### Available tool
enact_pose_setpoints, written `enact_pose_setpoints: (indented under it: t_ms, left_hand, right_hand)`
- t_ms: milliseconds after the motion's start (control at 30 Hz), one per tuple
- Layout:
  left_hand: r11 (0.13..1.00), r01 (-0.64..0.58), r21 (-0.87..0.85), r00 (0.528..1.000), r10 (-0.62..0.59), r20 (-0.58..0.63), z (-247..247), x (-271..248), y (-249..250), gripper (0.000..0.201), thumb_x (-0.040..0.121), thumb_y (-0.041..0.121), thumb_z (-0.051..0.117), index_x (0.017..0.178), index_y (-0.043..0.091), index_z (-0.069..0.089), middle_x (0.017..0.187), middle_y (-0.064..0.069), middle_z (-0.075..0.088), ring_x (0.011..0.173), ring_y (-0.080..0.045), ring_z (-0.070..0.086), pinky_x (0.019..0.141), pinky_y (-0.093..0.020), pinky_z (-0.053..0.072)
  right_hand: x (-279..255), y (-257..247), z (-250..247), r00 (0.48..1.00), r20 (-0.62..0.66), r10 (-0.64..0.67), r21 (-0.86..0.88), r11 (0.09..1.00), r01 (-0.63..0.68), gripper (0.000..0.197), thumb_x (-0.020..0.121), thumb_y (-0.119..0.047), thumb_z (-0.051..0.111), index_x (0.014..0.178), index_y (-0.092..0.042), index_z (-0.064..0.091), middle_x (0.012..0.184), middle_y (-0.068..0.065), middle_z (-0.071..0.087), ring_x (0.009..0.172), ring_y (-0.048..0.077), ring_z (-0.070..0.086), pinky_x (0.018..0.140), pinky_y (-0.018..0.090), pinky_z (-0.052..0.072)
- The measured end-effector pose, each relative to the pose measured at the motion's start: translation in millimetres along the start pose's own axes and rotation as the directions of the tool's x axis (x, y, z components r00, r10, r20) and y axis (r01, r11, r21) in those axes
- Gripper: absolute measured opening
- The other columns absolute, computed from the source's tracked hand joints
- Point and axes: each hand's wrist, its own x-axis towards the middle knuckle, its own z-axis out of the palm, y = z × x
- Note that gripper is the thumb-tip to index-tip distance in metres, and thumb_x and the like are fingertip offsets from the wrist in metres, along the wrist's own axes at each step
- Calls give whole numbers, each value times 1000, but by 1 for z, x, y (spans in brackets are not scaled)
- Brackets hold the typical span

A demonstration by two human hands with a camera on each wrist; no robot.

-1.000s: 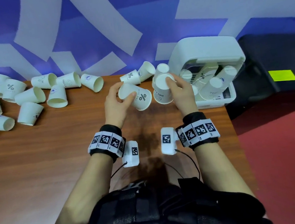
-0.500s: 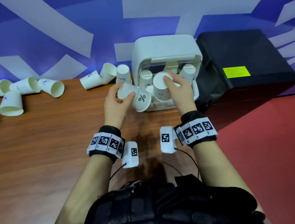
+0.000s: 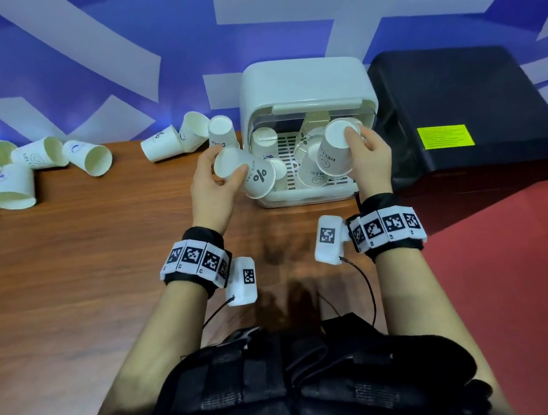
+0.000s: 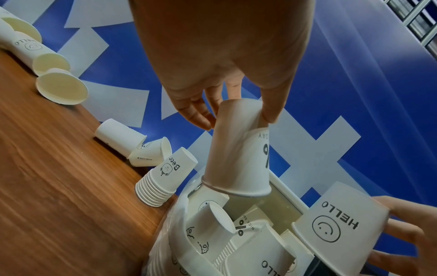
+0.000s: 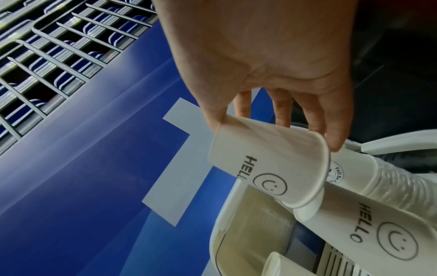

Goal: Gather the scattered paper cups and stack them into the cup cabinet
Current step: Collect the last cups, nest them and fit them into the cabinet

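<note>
Loose paper cups point(image 3: 11, 184) lie on their sides at the table's point(image 3: 66, 267) far left. A stack of upturned cups point(image 4: 163, 181) stands just beside the white cup cabinet point(image 3: 303, 93). The left hand point(image 3: 209, 187) has its grip around a "%" cup point(image 3: 255, 177) at the cabinet's open front; the right hand point(image 3: 371, 157) holds a "HELLO" cup point(image 3: 334, 151) base-up over the stacks inside.
</note>
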Motion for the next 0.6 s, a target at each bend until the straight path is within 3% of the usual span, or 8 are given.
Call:
enact_pose_setpoints:
  t_ms: [167, 367, 467, 533, 600]
  left_hand:
    - [999, 15, 40, 1000, -15, -12, 1, 13, -2, 47, 84, 17, 70, 127, 17, 51, 120, 13, 54, 103, 8, 50, 80, -7, 42]
    - [998, 31, 58, 999, -29, -24, 0, 20, -6, 44, 83, 16, 71, 121, 25, 51, 113, 23, 54, 101, 15, 50, 80, -8, 43]
    - [998, 35, 61, 999, -32, -40, 2, 23, -11, 43, 82, 16, 72, 121, 23, 53, 114, 20, 56, 100, 14, 50, 80, -8, 43]
    - [997, 32, 68, 999, -30, -38, 5, 25, -15, 44, 82, 17, 72, 122, 17, 54, 118, 14, 57, 102, 9, 51, 80, -8, 42]
    - [997, 29, 78, 999, -27, -26, 8, 26, -17, 48, 80, 22, 72, 124, 15, 54, 123, 7, 58, 107, 0, 52, 81, -9, 42]
  right_hand:
    - [22, 8, 8, 999, 10, 43, -21, 999, -43, 27, 90, -28, 60, 112, -13, 67, 104, 4, 66, 98, 17, 62, 92, 40, 50]
    - [40, 18, 24, 993, 82, 88, -105, 991, -79, 36, 89, -33, 60, 117, -11, 65, 116, 5, 65, 109, 19, 59, 96, 37, 47]
    - [43, 24, 27, 988, 123, 89, -137, 988, -72, 27, 91, -29, 58, 109, -12, 66, 106, 2, 66, 100, 15, 58, 87, 30, 44]
    - [48, 31, 28, 989, 122, 86, -147, 987, -68, 22, 91, -26, 58, 101, -7, 65, 97, 8, 65, 91, 12, 56, 82, 26, 42]
    - [51, 39, 29, 986, 123, 108, -160, 983, -88, 18, 92, -27, 58, 98, -11, 64, 95, 6, 64, 93, 13, 55, 86, 28, 43]
